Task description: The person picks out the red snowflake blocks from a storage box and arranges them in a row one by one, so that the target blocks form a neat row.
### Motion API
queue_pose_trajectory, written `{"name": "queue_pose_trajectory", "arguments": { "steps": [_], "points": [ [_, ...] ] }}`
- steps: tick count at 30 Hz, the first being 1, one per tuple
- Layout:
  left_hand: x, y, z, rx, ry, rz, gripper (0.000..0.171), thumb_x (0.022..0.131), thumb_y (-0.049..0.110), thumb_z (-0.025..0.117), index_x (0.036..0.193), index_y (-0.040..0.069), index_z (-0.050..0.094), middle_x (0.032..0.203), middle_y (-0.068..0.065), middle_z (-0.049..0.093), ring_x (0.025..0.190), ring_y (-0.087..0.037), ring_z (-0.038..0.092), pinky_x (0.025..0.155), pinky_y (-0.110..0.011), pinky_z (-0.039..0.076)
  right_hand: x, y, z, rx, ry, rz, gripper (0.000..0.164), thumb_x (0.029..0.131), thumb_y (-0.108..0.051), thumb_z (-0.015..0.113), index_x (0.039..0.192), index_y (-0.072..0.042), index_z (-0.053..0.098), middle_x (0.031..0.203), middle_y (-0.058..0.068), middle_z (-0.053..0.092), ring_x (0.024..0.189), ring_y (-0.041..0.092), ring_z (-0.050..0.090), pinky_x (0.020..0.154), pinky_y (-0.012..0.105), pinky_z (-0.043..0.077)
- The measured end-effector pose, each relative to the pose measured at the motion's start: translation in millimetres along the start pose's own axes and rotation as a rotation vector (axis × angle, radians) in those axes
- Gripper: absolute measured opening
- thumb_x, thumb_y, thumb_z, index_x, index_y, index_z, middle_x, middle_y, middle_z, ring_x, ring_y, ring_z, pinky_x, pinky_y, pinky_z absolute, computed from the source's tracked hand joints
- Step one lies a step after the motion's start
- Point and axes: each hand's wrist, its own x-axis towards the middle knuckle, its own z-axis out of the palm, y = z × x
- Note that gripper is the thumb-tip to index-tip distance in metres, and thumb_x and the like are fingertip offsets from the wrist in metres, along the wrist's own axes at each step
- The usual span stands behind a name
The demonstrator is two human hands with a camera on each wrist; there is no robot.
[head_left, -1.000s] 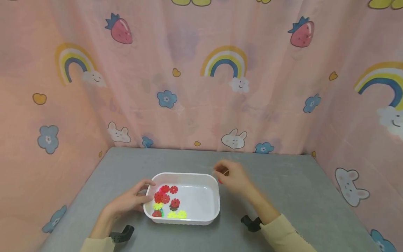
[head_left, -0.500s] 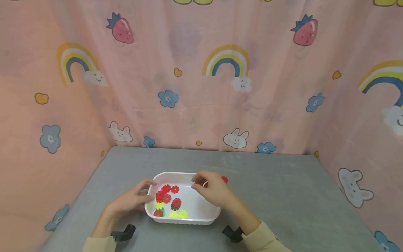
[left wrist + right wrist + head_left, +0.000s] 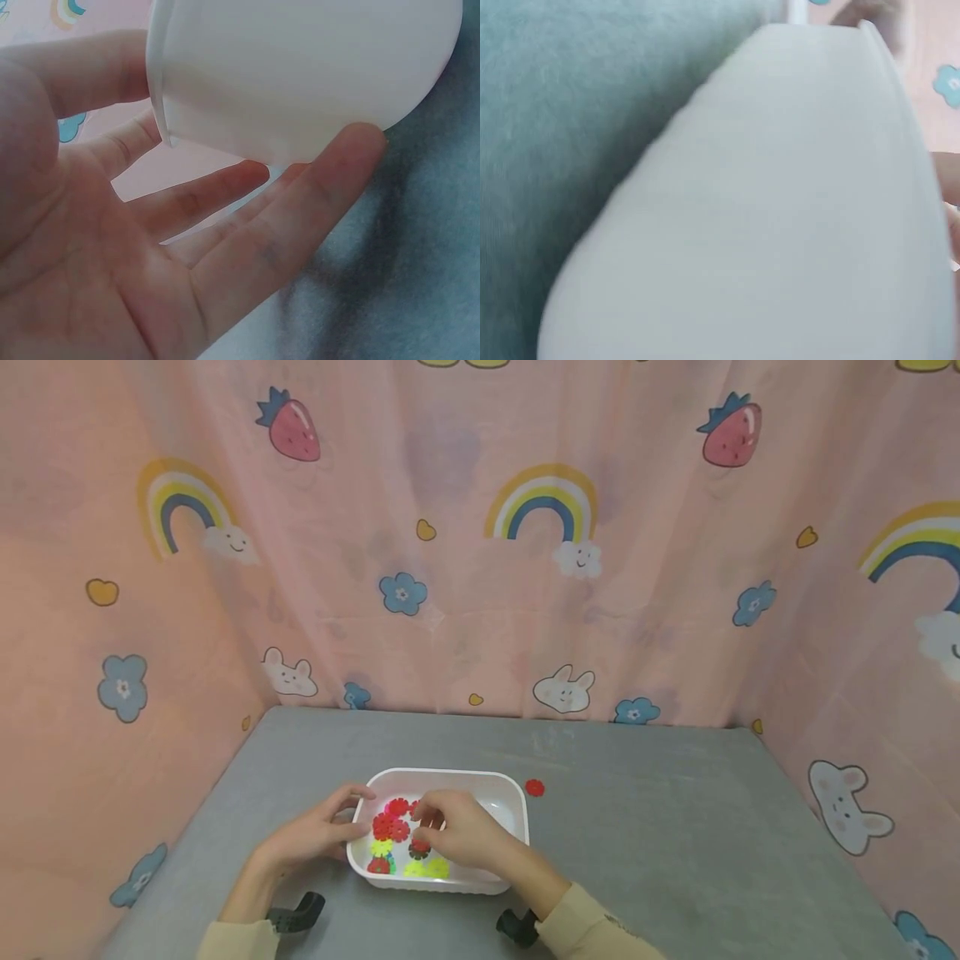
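Observation:
A white plastic tray (image 3: 487,781) with a rounded rim stands on the table, with red, yellow and other coloured flower-shaped discs (image 3: 391,828) gathered toward its left side. My left hand (image 3: 311,835) grips the tray's left end; in the left wrist view its fingers (image 3: 330,191) reach under the tray wall. Over the tray's inside is my right hand (image 3: 461,831), fingers bent and thumb apart from them, fingertips right at the red discs. The tray wall (image 3: 765,195) hides most of that hand in the right wrist view.
One red disc (image 3: 535,787) lies on the grey table (image 3: 660,827), just off the tray's right back corner. A pink patterned curtain (image 3: 465,635) borders the table at the back and both sides. Dark wrist mounts (image 3: 517,928) stick out from the forearms.
My right hand has moved left from beside the tray's right end to the discs inside. A red disc now shows uncovered on the table there. The left hand stays on the tray.

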Motion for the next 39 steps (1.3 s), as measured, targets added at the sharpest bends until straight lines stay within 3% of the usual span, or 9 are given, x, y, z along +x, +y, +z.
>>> {"name": "queue_pose_trajectory", "arguments": {
  "steps": [4, 9, 16, 23, 30, 39],
  "points": [
    [0.0, 1.8, -0.9, 0.005, -0.004, 0.007, 0.055, 0.097, 0.022, 0.069, 0.144, 0.011, 0.040, 0.156, -0.031, 0.028, 0.116, -0.035, 0.059, 0.082, -0.044, 0.060, 8, -4, 11, -0.024, -0.060, 0.028, 0.014, 0.089, -0.016, 0.078, 0.101, -0.011, 0.072, 0.084, -0.013, 0.062, 0.078, 0.005, 0.054, 0.074, 0.020, 0.051],
    [-1.0, 4.7, -2.9, -0.011, -0.023, 0.022, 0.054, 0.098, 0.020, 0.067, 0.144, 0.009, 0.040, 0.154, -0.032, 0.029, 0.115, -0.036, 0.059, 0.081, -0.045, 0.060, 20, -7, 25, -0.102, -0.127, 0.004, 0.013, 0.088, -0.017, 0.080, 0.096, -0.013, 0.071, 0.080, -0.013, 0.060, 0.075, 0.004, 0.053, 0.072, 0.018, 0.048],
    [-0.6, 6.7, -3.4, -0.017, -0.040, 0.042, 0.054, 0.098, 0.019, 0.066, 0.144, 0.008, 0.040, 0.153, -0.030, 0.031, 0.115, -0.035, 0.059, 0.082, -0.045, 0.060, 34, -4, 38, -0.120, -0.223, 0.022, 0.023, 0.084, -0.024, 0.085, 0.103, -0.015, 0.074, 0.081, -0.013, 0.061, 0.075, 0.003, 0.054, 0.072, 0.017, 0.048],
    [1.2, 7.9, -1.7, -0.011, -0.046, 0.047, 0.053, 0.098, 0.018, 0.066, 0.143, 0.008, 0.040, 0.152, -0.030, 0.032, 0.115, -0.036, 0.058, 0.081, -0.045, 0.060, 40, 4, 48, -0.173, -0.249, 0.059, 0.024, 0.082, -0.025, 0.086, 0.103, -0.020, 0.075, 0.084, -0.013, 0.062, 0.077, 0.002, 0.055, 0.072, 0.019, 0.050],
    [0.5, 8.8, -1.4, -0.019, -0.044, 0.047, 0.053, 0.098, 0.015, 0.065, 0.144, 0.007, 0.039, 0.153, -0.031, 0.028, 0.115, -0.037, 0.058, 0.081, -0.045, 0.060, 45, 7, 53, -0.285, -0.252, -0.023, 0.016, 0.084, -0.029, 0.084, 0.092, -0.021, 0.073, 0.083, -0.013, 0.061, 0.077, 0.001, 0.053, 0.070, 0.019, 0.049],
    [-0.9, 4.9, -2.2, -0.019, -0.040, 0.029, 0.054, 0.098, 0.019, 0.067, 0.144, 0.009, 0.040, 0.153, -0.030, 0.030, 0.115, -0.035, 0.058, 0.081, -0.044, 0.060, 40, 11, 52, -0.154, -0.188, 0.009, 0.018, 0.084, -0.010, 0.080, 0.088, -0.018, 0.064, 0.075, -0.011, 0.056, 0.070, 0.004, 0.052, 0.068, 0.018, 0.047]
  ]
}}
